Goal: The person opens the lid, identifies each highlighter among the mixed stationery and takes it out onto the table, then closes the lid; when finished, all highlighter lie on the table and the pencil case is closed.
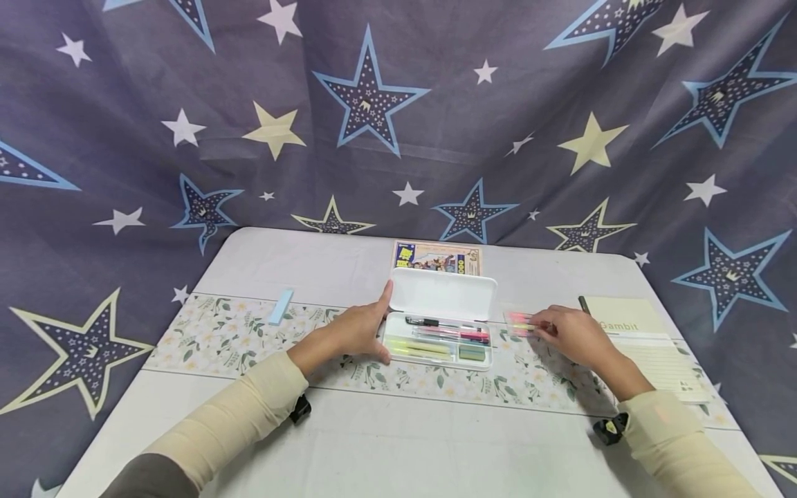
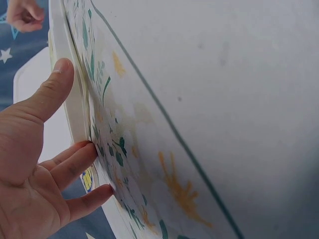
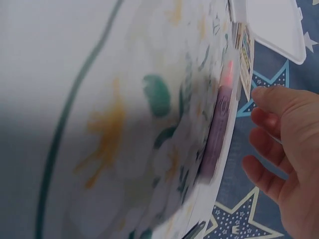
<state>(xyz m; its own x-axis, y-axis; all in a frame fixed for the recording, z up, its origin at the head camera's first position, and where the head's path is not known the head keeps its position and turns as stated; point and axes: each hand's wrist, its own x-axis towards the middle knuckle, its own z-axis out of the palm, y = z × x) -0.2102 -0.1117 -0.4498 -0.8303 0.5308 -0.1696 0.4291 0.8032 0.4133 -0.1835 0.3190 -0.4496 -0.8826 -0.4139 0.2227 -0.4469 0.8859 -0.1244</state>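
Observation:
An opened white pencil case [image 1: 443, 292] lies on the table, lid raised at the back. Inside are a black pen [image 1: 429, 322], pink pens [image 1: 457, 335], yellow highlighters [image 1: 417, 348] and a small green block [image 1: 471, 353]. My left hand [image 1: 355, 328] rests at its left end, thumb at the front corner and forefinger along the lid; the left wrist view shows the fingers extended. Right of the case my right hand [image 1: 569, 335] overlaps several pink and yellow sticks [image 1: 518, 324]. In the right wrist view its loosely curled fingers stand apart from a pink-tipped, purple-looking pen [image 3: 217, 132].
A cream notebook [image 1: 629, 315] marked Gambit lies at the right, with a dark pen [image 1: 583, 304] at its edge and a lined pad [image 1: 663, 366] in front. A light blue strip [image 1: 281, 307] lies at the left. Behind the case is a printed booklet [image 1: 438, 257].

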